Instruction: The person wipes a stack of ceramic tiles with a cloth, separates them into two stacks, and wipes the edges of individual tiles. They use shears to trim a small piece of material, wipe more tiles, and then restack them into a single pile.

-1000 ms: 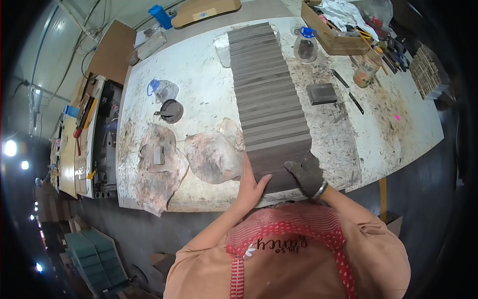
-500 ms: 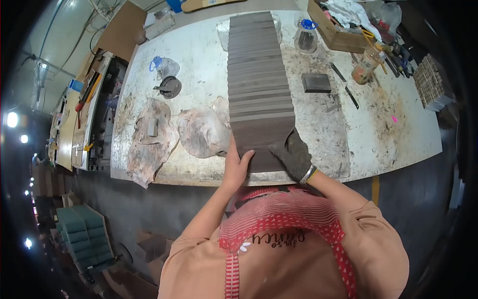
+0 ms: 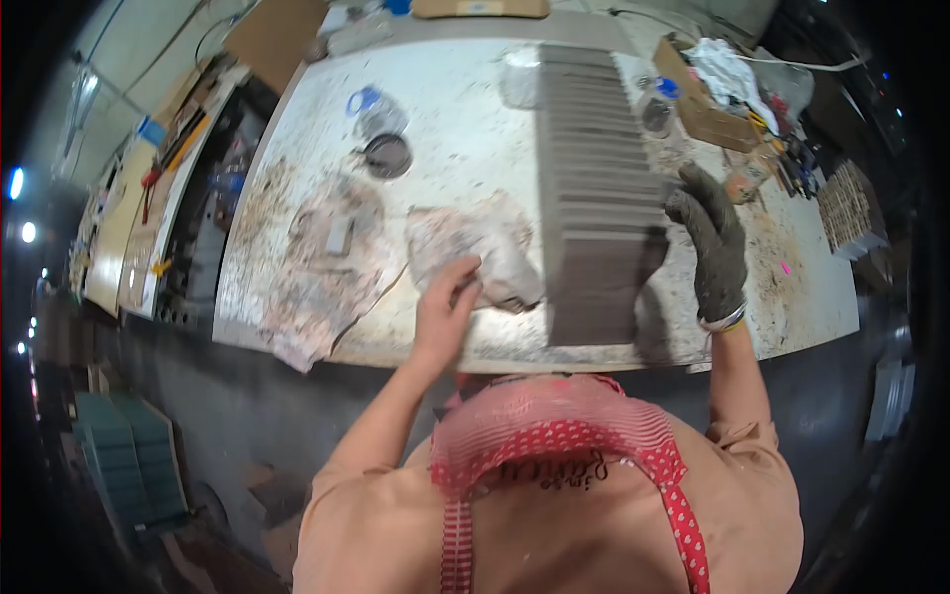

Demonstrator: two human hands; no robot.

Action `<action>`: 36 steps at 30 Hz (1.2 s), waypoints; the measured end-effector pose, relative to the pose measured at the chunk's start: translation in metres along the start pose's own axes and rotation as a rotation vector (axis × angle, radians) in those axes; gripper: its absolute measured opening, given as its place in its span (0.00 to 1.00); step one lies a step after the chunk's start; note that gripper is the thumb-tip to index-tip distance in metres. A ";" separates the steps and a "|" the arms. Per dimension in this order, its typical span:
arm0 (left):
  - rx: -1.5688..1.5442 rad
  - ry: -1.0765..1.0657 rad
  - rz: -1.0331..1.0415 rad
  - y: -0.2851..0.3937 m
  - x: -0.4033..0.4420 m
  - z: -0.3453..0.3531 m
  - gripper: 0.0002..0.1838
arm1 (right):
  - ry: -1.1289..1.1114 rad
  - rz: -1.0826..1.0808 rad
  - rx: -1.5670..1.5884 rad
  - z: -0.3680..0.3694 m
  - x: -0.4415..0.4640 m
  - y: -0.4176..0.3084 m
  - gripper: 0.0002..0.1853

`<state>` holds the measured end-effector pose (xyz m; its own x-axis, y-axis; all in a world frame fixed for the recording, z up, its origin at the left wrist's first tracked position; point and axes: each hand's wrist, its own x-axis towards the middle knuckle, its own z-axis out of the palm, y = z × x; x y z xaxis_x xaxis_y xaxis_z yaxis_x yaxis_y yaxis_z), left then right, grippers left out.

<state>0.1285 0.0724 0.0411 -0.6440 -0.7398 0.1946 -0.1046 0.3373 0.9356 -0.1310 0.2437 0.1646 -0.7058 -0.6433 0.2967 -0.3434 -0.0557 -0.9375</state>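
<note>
A long row of overlapping thin dark-grey sheets [image 3: 599,148] runs up the table, with a broad flat sheet at its near end. My bare left hand [image 3: 447,312] is off the row, at the near edge of a stained, crumpled cloth [image 3: 505,247]; its fingers are bent, with the thumb apart. To the right of the sheets is my right hand [image 3: 714,247] in a dark glove, its fingers extended and apart. Beyond those gloved fingertips, the spot where a dark block lay is mostly covered. Motion blurs both hands somewhat.
Another stained cloth [image 3: 322,257] with a small grey block [image 3: 338,236] on it lies left. Farther back are a round dark dish [image 3: 387,155], a blue-topped clear container [image 3: 381,114] and a blue-capped bottle [image 3: 657,107]. A cardboard box [image 3: 708,119] of tools and rags stands back right.
Both hands have let go of the near end of the sheets. My left hand has moved left to the cloth, my gloved right hand right and away from me. The view has shifted.
</note>
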 end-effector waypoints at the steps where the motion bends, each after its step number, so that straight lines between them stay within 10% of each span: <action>1: 0.043 0.025 0.061 -0.002 0.003 -0.021 0.12 | -0.096 0.014 -0.069 0.023 0.005 -0.021 0.17; 7: 0.202 0.402 0.048 -0.057 0.006 -0.154 0.05 | -0.783 -0.393 -0.496 0.212 0.041 -0.035 0.13; 14: 0.456 0.377 -0.105 -0.087 0.009 -0.216 0.12 | -0.942 -0.753 -0.657 0.408 0.043 0.042 0.19; 22: 0.672 0.227 -0.043 -0.121 0.061 -0.184 0.28 | -0.911 -0.147 -0.450 0.362 0.018 0.037 0.23; 24: 0.639 0.183 -0.067 -0.128 0.063 -0.190 0.24 | -0.822 -0.438 -0.354 0.328 0.004 0.049 0.24; 29: -0.251 0.281 -0.449 -0.118 0.060 -0.219 0.18 | -0.819 0.398 -0.123 0.255 -0.012 0.008 0.21; 31: -1.267 0.058 -0.496 -0.108 0.063 -0.217 0.20 | -0.744 0.321 -0.054 0.243 -0.022 0.013 0.20; 36: -1.620 -0.126 -0.470 -0.053 0.074 -0.171 0.23 | -0.671 0.031 -0.046 0.228 -0.032 -0.014 0.13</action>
<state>0.2163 -0.0999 0.0562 -0.8457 -0.5208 -0.1165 0.4858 -0.8416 0.2361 0.0375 0.0909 0.1271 -0.1824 -0.9801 0.0785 -0.3654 -0.0065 -0.9308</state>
